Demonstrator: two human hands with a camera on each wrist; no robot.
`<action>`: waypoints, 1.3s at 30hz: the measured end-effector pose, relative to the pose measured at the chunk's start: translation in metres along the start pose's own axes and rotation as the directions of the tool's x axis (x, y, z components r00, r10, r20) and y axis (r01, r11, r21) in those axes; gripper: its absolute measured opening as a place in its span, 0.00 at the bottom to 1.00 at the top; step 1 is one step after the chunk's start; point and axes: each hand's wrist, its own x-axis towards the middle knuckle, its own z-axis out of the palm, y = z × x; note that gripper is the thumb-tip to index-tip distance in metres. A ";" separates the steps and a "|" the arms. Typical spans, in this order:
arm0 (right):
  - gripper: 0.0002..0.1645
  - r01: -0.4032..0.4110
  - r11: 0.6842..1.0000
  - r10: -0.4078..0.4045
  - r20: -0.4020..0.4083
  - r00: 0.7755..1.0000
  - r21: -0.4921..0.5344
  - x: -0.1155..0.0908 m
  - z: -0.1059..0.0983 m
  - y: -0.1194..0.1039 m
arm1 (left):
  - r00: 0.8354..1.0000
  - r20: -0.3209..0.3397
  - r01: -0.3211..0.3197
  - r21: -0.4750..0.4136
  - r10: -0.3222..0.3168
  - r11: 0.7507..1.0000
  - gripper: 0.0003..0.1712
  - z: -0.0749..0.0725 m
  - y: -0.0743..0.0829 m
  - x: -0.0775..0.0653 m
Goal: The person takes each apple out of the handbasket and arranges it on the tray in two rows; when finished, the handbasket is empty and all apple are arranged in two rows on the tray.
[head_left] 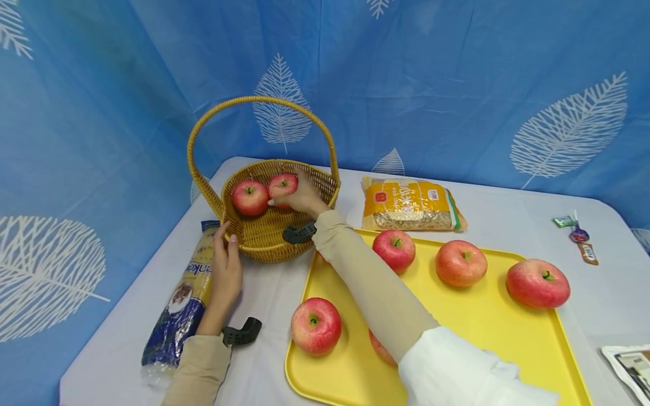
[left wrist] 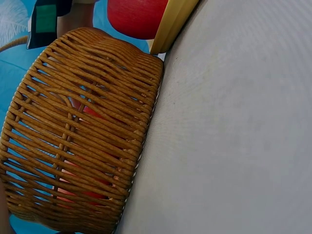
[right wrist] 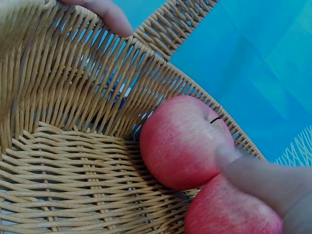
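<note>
A wicker basket (head_left: 263, 232) with a tall arched handle stands at the back left, two red apples inside. My right hand (head_left: 306, 196) reaches into it and holds the right-hand apple (head_left: 282, 185), thumb in front and fingers mostly hidden behind. Against that fruit sits the other apple (head_left: 249, 198), by the basket's left wall. In the right wrist view the thumb (right wrist: 263, 183) lies over the held apple (right wrist: 226, 209). At the basket's front left, my left hand (head_left: 227, 273) grips the rim, one finger showing over the edge in the right wrist view.
A yellow tray (head_left: 457, 321) carries several apples, one partly hidden under my right arm. Behind it lies an orange-and-clear grain bag (head_left: 413, 204). A long blue-and-gold packet (head_left: 185, 304) is left of my left forearm. Small wrapped sweets (head_left: 579, 234) lie at the far right.
</note>
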 end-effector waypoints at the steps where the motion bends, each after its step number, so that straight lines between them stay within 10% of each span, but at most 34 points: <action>1: 0.63 0.010 1.000 -0.010 0.004 1.000 -0.027 0.000 0.001 0.001 | 1.000 0.001 0.002 0.001 -0.002 1.000 0.27 0.000 0.000 0.000; 20: 0.56 0.050 0.983 -0.057 -0.036 0.998 -0.175 -0.005 0.009 0.004 | 1.000 -0.017 0.004 0.000 -0.004 1.000 0.26 0.003 -0.001 -0.004; 39: 0.35 0.181 0.935 -0.122 0.202 0.972 -0.306 -0.002 0.007 0.003 | 1.000 -0.019 -0.015 0.003 0.015 1.000 0.27 0.002 -0.001 -0.002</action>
